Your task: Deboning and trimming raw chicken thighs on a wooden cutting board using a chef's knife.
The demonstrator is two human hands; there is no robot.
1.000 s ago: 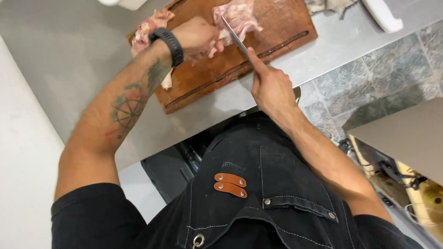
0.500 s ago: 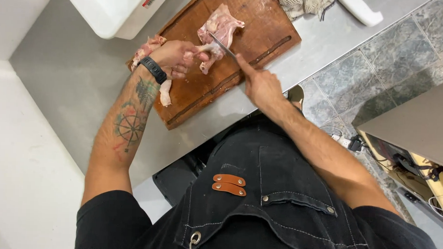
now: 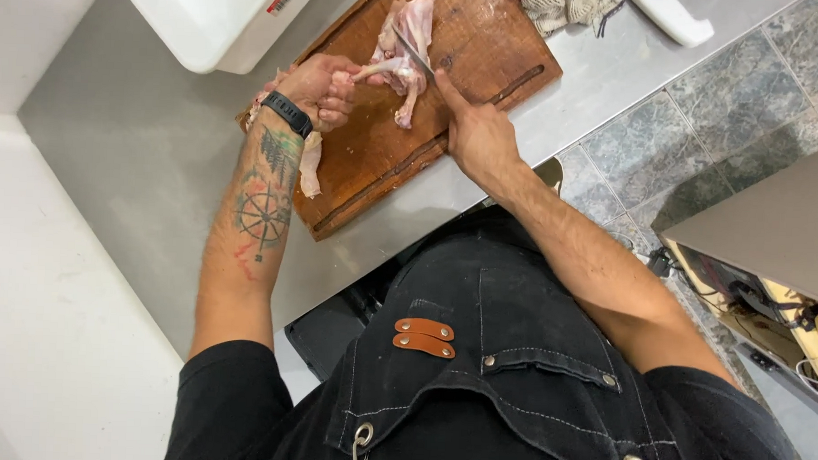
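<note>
Steel knife point(image 3: 412, 50) in right hand point(image 3: 474, 132), blade angled up-left across raw poultry point(image 3: 402, 48).

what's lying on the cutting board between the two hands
In the head view, a raw poultry piece lies on the wooden cutting board between the left hand and right hand, with the knife blade across it.

cutting board point(image 3: 488, 51): worn wood | counter point(image 3: 140, 148): matt brushed metal | tub point(image 3: 199, 23): glossy white plastic
</note>
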